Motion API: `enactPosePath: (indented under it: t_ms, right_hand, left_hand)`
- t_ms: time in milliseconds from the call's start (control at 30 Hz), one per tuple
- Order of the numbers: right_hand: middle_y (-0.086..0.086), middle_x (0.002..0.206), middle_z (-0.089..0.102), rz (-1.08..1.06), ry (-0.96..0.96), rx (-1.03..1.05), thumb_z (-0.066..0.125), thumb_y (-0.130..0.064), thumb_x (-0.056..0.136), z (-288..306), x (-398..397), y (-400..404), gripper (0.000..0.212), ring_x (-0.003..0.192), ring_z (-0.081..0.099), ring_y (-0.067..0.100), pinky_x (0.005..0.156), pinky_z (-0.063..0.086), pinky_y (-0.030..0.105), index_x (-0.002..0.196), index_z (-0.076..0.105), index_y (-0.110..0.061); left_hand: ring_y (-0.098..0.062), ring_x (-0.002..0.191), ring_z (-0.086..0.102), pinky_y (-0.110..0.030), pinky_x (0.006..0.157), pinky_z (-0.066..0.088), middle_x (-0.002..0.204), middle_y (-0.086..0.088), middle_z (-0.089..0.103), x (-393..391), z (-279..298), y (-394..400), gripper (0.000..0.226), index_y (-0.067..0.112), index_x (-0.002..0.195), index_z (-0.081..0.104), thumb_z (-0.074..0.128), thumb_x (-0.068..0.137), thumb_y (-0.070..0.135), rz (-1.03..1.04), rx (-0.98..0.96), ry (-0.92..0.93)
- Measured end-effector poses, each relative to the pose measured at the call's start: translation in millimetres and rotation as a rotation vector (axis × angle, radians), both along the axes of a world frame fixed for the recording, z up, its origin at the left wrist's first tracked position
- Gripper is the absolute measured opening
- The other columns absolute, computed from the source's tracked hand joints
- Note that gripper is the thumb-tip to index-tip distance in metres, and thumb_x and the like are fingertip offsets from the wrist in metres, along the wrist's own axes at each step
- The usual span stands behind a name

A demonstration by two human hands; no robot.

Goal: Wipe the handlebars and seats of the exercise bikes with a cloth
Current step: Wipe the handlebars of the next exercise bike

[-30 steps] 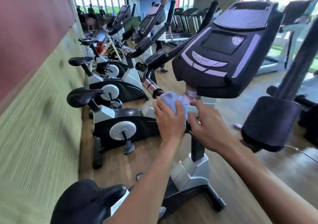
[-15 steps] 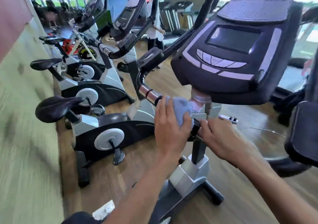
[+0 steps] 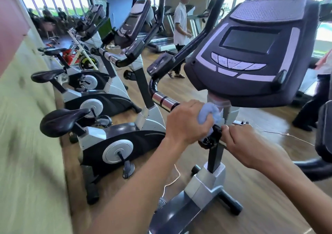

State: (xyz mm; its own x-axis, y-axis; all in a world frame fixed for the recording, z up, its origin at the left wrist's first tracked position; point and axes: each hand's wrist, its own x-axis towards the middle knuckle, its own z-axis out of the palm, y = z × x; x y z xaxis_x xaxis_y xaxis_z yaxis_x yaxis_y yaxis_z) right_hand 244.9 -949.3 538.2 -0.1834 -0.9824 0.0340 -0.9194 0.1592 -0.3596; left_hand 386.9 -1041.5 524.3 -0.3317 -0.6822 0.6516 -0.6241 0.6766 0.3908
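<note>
Cloth bunched on the handlebar stem, just under the console

The left hand (image 3: 186, 124) grips the soft blue cloth (image 3: 209, 114), wadded against the handlebar (image 3: 164, 99) where it meets the post; the right hand (image 3: 246, 143) curls its fingers round the black knob (image 3: 209, 140) below. The cloth looks light and limp, so it probably wipes best wrapped round the smooth chrome tube, which is likely slippery.

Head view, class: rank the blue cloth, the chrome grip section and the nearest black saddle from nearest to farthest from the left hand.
1. Blue cloth: gripped in the left hand.
2. Chrome grip section: up-left of the knuckles.
3. Black saddle: far left, neighbouring bike.
</note>
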Motion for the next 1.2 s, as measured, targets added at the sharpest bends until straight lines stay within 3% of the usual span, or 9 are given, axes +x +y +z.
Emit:
enactPosePath:
  t_ms: [100,300,400,533,633,767,867,933,1200]
  right_hand:
    - [-0.004,0.07,0.036,-0.076,-0.057,-0.047,0.02,-0.021,0.108,1,2,4,0.028,0.075,0.058,0.034,0.075,0.052,0.047,0.08,0.027,-0.022]
    - [-0.001,0.064,0.039,0.014,0.011,-0.012,0.026,-0.023,0.109,-1,3,2,0.043,0.072,0.045,0.031,0.069,0.034,0.037,0.066,0.03,-0.021]
    - [-0.002,0.065,0.039,0.037,0.098,0.023,0.024,-0.027,0.108,-2,1,-1,0.042,0.071,0.047,0.031,0.068,0.038,0.037,0.067,0.028,-0.022]
    - [-0.004,0.069,0.033,0.056,0.174,-0.046,0.02,-0.022,0.108,0,-3,6,0.032,0.073,0.05,0.034,0.065,0.043,0.043,0.076,0.026,-0.019]
    - [-0.002,0.065,0.02,0.025,0.171,0.022,0.048,-0.008,0.1,16,4,10,0.024,0.059,0.037,0.034,0.05,0.045,0.046,0.084,0.034,-0.019]
    - [0.01,0.054,0.032,0.064,0.243,0.074,0.078,0.009,0.065,0,-20,2,0.044,0.039,0.028,0.028,0.033,0.038,0.036,0.091,0.043,-0.003]
    - [0.011,0.071,0.035,0.065,0.229,0.105,0.039,-0.012,0.098,-1,-13,11,0.014,0.059,0.045,0.035,0.053,0.051,0.046,0.102,0.049,-0.002]
    - [0.005,0.076,0.033,0.07,0.176,-0.066,-0.006,-0.022,0.098,-9,-11,12,0.055,0.074,0.046,0.036,0.065,0.047,0.045,0.104,0.048,-0.01]
    - [-0.004,0.07,0.029,0.071,0.183,-0.023,0.003,-0.026,0.106,4,-7,12,0.039,0.073,0.038,0.03,0.063,0.034,0.038,0.084,0.035,-0.021]
  left_hand:
    - [-0.035,0.098,0.065,-0.036,0.075,0.043,0.102,-0.01,0.073,-6,23,-25,0.032,0.017,0.104,0.074,0.054,0.095,0.041,0.165,0.274,-0.087]
    - [-0.027,0.091,0.065,-0.037,0.08,0.052,0.095,-0.003,0.072,-1,-22,22,0.034,0.012,0.093,0.071,0.053,0.085,0.04,-0.08,-0.094,0.107]
    - [-0.029,0.081,0.065,-0.034,0.065,0.044,0.085,0.0,0.07,-12,-1,-5,0.045,0.02,0.09,0.073,0.039,0.084,0.049,0.01,-0.065,-0.108]
    - [-0.028,0.088,0.056,-0.034,0.075,0.044,0.092,-0.003,0.059,-42,43,-29,0.038,0.018,0.108,0.068,0.049,0.091,0.047,0.139,0.293,-0.511]
    - [-0.03,0.102,0.067,-0.036,0.088,0.053,0.093,-0.002,0.064,-56,54,-31,0.032,0.019,0.107,0.073,0.055,0.09,0.04,0.128,0.323,-0.679]
    - [-0.034,0.115,0.062,-0.043,0.094,0.052,0.124,-0.006,0.064,-52,44,-23,0.07,0.022,0.126,0.068,0.027,0.094,0.068,0.09,0.243,-0.674]
    - [-0.036,0.121,0.057,-0.04,0.099,0.046,0.134,-0.017,0.06,-46,45,-24,0.059,0.009,0.13,0.063,0.023,0.108,0.046,0.044,0.239,-0.715]
    - [-0.036,0.124,0.056,-0.04,0.099,0.043,0.138,-0.018,0.059,-47,51,-29,0.051,0.007,0.131,0.062,0.027,0.108,0.037,0.041,0.288,-0.746]
    - [-0.036,0.112,0.061,-0.037,0.083,0.039,0.122,-0.016,0.066,-35,53,-22,0.044,0.011,0.114,0.068,0.038,0.101,0.042,0.022,0.207,-0.715]
